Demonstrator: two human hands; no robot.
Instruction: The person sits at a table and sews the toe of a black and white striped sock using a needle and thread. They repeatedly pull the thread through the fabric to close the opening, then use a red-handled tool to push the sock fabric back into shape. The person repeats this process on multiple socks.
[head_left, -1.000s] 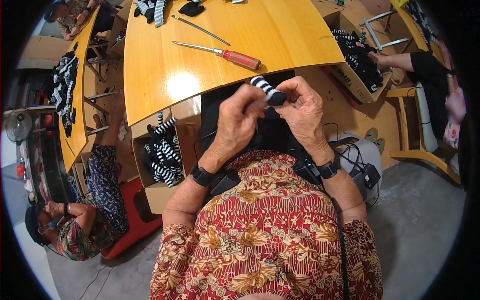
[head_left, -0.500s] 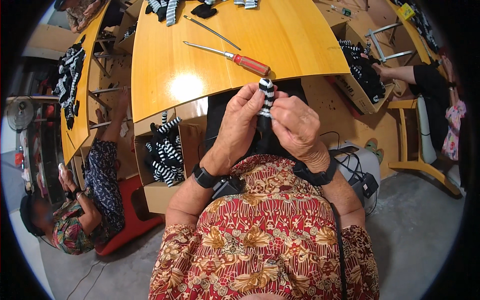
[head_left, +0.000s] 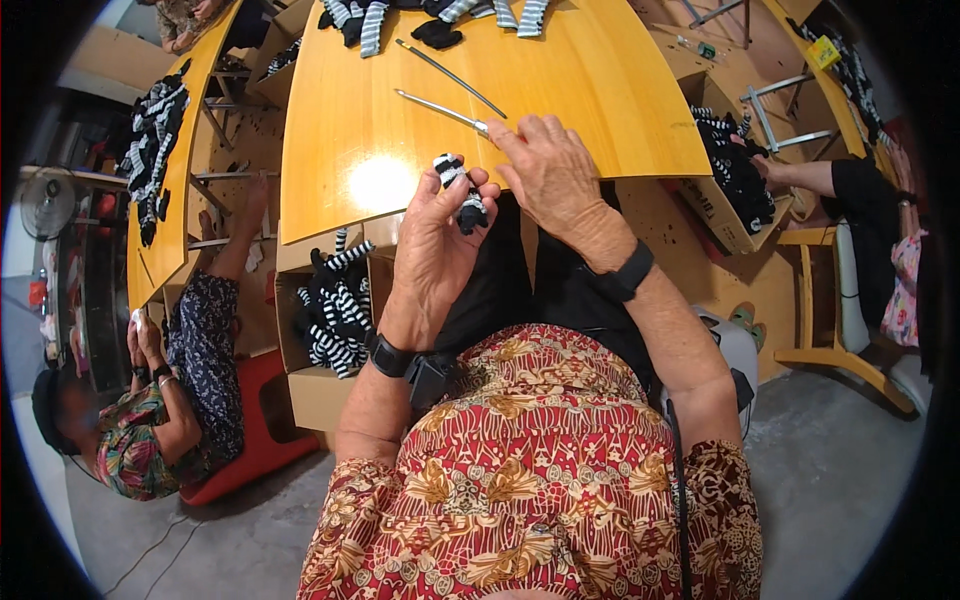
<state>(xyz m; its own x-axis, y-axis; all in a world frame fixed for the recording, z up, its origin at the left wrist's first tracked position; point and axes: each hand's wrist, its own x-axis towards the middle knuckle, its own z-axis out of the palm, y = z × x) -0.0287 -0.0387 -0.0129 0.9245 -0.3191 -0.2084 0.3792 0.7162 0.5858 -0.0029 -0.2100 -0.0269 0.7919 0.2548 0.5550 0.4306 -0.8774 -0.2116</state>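
My left hand (head_left: 437,235) is closed on a small black-and-white striped knit piece (head_left: 455,177), pinched between thumb and fingers just off the table's near edge. Its dark end hangs below the fingers. Over the near part of the table, my right hand (head_left: 550,170) curls onto the handle end of a screwdriver (head_left: 440,107). That handle is hidden under the hand; only the metal shaft shows, pointing to the far left. Beyond the shaft lies a thin dark rod (head_left: 450,77), touched by neither hand.
Striped knit pieces (head_left: 372,25) lie along the far side of the yellow table (head_left: 590,80). A cardboard box (head_left: 318,398) of striped knits stands left of my lap, another box (head_left: 700,205) at right. Other people sit at left and right, one reaching into the right box.
My right hand has let go of the knit piece and moved forward onto the screwdriver's handle. My left hand has shifted left and tilted the knit piece.
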